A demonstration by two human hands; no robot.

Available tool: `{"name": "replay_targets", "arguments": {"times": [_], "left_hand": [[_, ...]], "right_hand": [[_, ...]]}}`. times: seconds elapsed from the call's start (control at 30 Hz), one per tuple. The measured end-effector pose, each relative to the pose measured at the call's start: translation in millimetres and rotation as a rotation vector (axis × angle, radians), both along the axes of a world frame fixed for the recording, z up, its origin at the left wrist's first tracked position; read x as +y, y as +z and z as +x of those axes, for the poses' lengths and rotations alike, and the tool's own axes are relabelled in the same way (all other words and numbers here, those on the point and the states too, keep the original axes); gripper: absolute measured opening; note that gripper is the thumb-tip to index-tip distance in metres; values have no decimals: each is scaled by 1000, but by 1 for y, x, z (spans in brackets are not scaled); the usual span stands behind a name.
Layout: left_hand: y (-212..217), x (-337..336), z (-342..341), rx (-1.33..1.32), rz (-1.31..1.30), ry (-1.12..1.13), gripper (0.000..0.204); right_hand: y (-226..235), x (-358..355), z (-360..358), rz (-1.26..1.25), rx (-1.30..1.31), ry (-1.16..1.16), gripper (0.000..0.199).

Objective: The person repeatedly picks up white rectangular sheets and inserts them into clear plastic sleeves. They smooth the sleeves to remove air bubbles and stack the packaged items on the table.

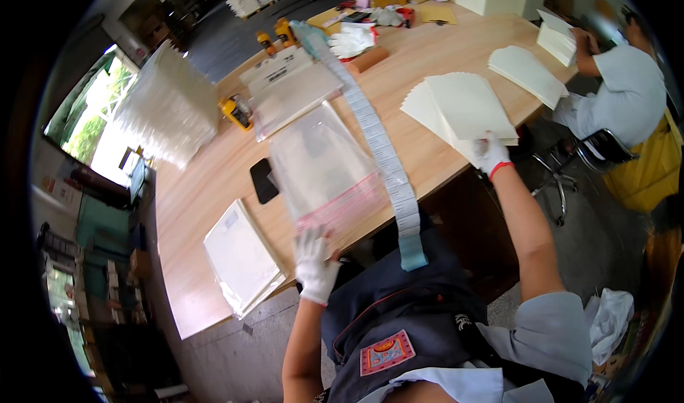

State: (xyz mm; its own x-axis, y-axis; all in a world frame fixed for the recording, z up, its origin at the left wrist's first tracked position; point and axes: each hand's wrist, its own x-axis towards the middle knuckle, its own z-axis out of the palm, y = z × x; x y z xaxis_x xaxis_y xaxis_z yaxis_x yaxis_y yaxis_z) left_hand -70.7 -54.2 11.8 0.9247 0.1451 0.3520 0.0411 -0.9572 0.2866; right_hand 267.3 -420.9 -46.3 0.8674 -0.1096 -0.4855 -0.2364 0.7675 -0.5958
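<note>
My left hand (315,262), in a white knit glove, rests at the near edge of a pile of clear plastic bags (324,164) with a pink strip along the near end. Its fingers are stretched out and the thumb stands apart. At the right table edge my right hand (491,155), gloved in white with a red cuff, has its fingers closed on the near corner of the cream paper sheets (467,107), which lie fanned out. A long strip of pale blue labels (377,136) runs between the two piles and hangs over the near edge.
A packed stack (242,257) lies left, near a black phone (263,181). Behind are more clear bags (296,93), yellow-and-black tape dispensers (236,112) and white gloves (353,41). A wrapped bale (167,107) stands beyond the table's left side. A co-worker (627,90) sits right, handling paper sheets.
</note>
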Motion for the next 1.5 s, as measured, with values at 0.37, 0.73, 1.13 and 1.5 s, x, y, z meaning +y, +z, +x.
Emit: {"name": "replay_targets", "arguments": {"times": [0.37, 0.73, 1.13, 1.5], "left_hand": [[-5, 12, 60, 249, 174, -20, 43], [-16, 37, 61, 206, -172, 144, 32], [6, 36, 44, -49, -509, 214, 29], [-56, -25, 46, -575, -1850, 477, 29]], "right_hand": [[53, -48, -14, -190, -277, 224, 14], [88, 14, -185, -109, -120, 1010, 32], [31, 50, -227, 100, 66, 655, 22], [55, 96, -254, -55, -193, 915, 26]]}}
